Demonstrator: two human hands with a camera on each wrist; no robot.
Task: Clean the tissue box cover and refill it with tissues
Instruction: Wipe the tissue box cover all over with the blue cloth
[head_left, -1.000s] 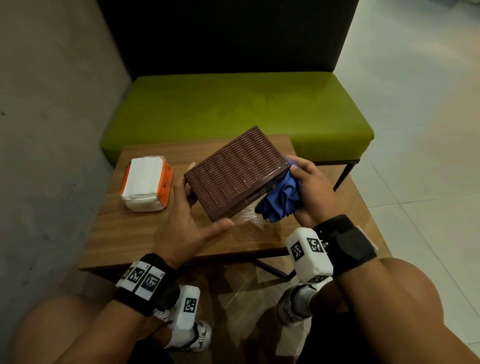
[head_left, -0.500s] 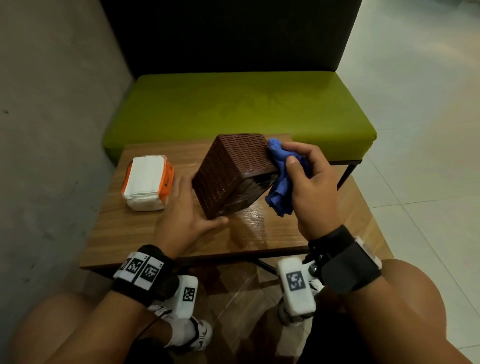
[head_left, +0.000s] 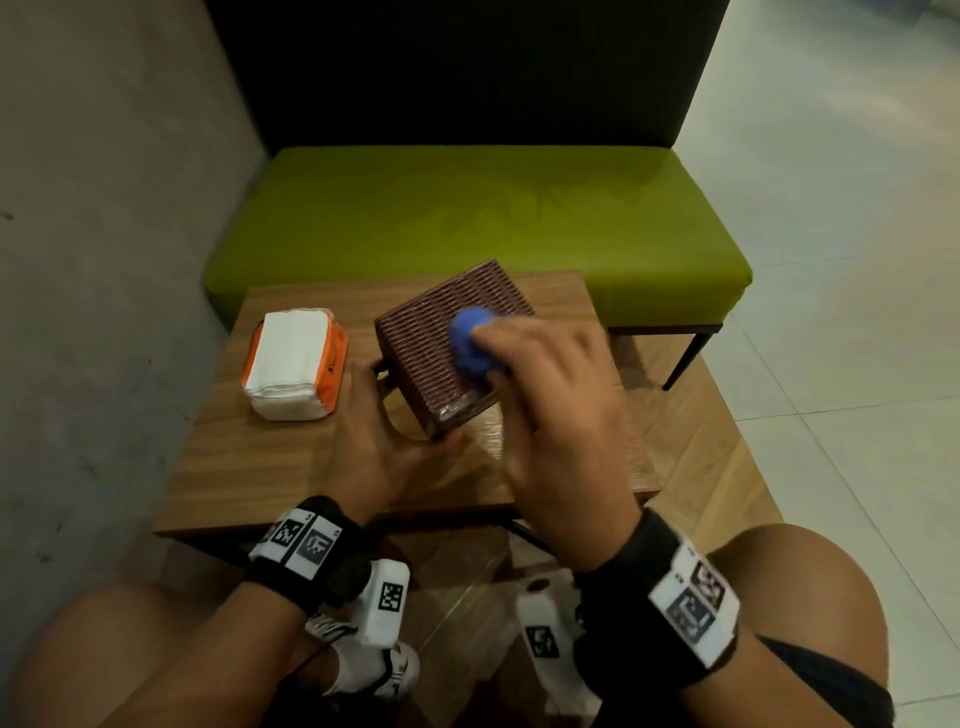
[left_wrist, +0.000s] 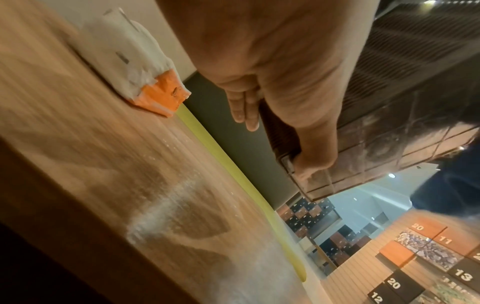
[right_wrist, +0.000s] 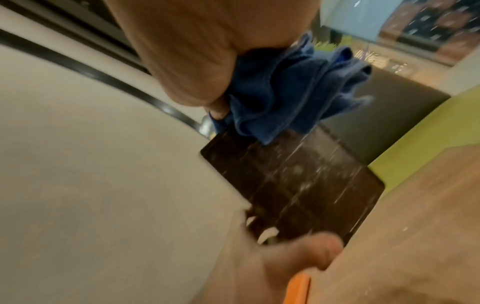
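The brown woven tissue box cover stands tilted on the wooden table. My left hand grips its near left corner, thumb on the front edge and fingers along the left side. My right hand holds a bunched blue cloth pressed on the cover's broad upper face. In the left wrist view my thumb sits on the cover. The right wrist view shows the cloth above the cover's dusty end face. A white tissue pack in an orange wrapper lies to the left.
A green bench with a dark backrest stands right behind the table. A grey wall runs along the left and tiled floor lies to the right. My knees sit under the table's near edge.
My right hand has carried the cloth from the cover's right side up and left onto its broad face. The cover has tipped back a little in my left hand.
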